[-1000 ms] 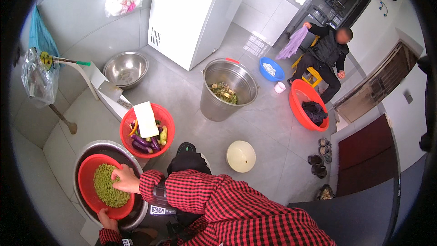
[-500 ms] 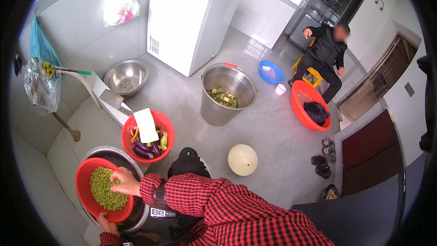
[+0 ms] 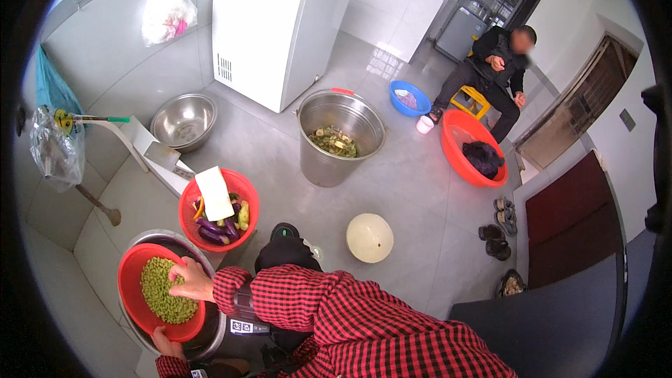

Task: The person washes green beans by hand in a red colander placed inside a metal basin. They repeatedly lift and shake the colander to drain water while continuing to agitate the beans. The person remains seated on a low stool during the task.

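A red plastic basin [image 3: 131,271] holds many small shelled green beans [image 3: 159,294]. It rests tilted over a wide steel basin [image 3: 214,332] at the lower left. My left hand [image 3: 168,345] grips the red basin's near rim; its thumb shows and the other fingers are hidden. Over the beans, my right hand [image 3: 193,282] has its fingers bent down and drawn together at their surface. Whatever lies between those fingertips is too small to make out. Just beyond stands a red basket [image 3: 253,204] of eggplants [image 3: 212,233] and other vegetables, with a pale folded cloth or paper [image 3: 214,194] across it.
A steel bucket [image 3: 336,171] with vegetable scraps and a cream bowl [image 3: 369,238] stand on the floor. An empty steel bowl [image 3: 183,122] sits near the white freezer [image 3: 276,35]. At the far right, a person [image 3: 490,73] sits by a red tub [image 3: 455,157].
The whole view has shifted slightly. My right hand stays over the beans, its fingers a little more curled. The seated person's raised hand has come down in front of the chest.
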`<state>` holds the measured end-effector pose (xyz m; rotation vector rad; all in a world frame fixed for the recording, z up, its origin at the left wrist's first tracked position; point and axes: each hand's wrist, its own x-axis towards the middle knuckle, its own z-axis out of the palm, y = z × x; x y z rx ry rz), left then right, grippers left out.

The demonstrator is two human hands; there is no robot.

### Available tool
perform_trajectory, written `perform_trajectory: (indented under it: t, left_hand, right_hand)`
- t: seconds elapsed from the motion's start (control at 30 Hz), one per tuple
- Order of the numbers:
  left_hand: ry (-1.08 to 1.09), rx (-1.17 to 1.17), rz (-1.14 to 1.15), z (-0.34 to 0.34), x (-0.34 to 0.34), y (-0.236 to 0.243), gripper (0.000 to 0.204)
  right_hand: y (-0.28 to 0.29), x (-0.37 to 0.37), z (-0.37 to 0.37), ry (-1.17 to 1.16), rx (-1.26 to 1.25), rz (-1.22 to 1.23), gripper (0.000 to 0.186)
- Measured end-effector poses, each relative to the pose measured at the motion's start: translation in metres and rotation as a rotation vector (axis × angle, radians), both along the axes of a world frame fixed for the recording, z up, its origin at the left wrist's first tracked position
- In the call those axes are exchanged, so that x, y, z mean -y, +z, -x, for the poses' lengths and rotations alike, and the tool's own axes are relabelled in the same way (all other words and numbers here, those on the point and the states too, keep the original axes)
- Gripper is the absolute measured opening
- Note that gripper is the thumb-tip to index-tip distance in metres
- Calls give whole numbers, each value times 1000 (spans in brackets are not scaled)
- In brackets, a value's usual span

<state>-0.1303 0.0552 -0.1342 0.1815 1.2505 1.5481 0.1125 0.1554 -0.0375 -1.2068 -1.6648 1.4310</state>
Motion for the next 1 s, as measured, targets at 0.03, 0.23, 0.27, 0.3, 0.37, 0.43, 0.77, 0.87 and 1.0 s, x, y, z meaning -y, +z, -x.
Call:
perform_trajectory:
  t: [0.03,0.23,0.27,0.3,0.37,0.43,0.77,0.87,1.0]
  left_hand:
    - [-5,51,-8,2,-1,-3,47]
    - [-25,148,25,-1,-3,1,43]
    - [-94,91,-56,-6,3,7,42]
    - [-62,51,-29,-10,1,13,41]
    - [-7,80,29,-18,6,22,45]
    - [16,52,-83,-26,8,27,47]
    - [170,29,-98,-49,4,32,47]
    - [169,15,-48,-48,4,32,46]
    - [173,24,-42,-47,5,19,48]
  right_hand:
    - [2,0,-2,5,8,3,32]
    - [5,1,-4,-19,12,-66,33]
    - [4,0,-3,-21,38,-77,32]
    - [3,1,-1,-42,34,-69,32]
    - [-3,3,4,-123,26,-126,33]
    - [-12,-5,5,-56,29,-248,30]
    - [-36,-22,9,58,94,-101,27]
    - [-33,-19,11,44,155,-76,29]
    - [-38,-20,11,12,283,-128,28]
